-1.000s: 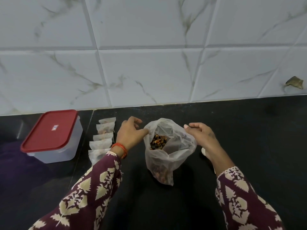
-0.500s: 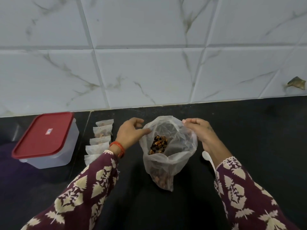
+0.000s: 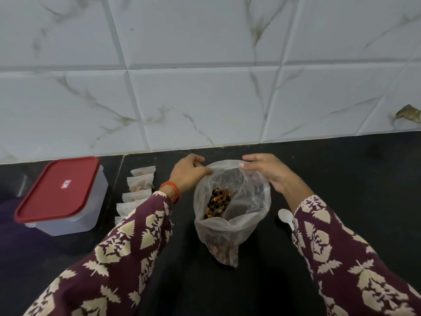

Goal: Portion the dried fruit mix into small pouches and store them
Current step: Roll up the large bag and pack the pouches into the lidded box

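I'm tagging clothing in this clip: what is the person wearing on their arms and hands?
Both arms wear long maroon sleeves printed with cream leaf motifs. The left hand has a red-orange thread band at the wrist; the right hand shows no jewellery.

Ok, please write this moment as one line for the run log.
left hand: holds bag rim | right hand: holds bag rim | bag: open | spoon: on counter

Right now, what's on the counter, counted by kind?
Filled small pouches, in a row beside the left sleeve: 5 visible, the nearest partly hidden
Clear plastic bag of dried fruit mix: 1
Red-lidded container, lid on: 1
White plastic spoon: 1
Total: 8
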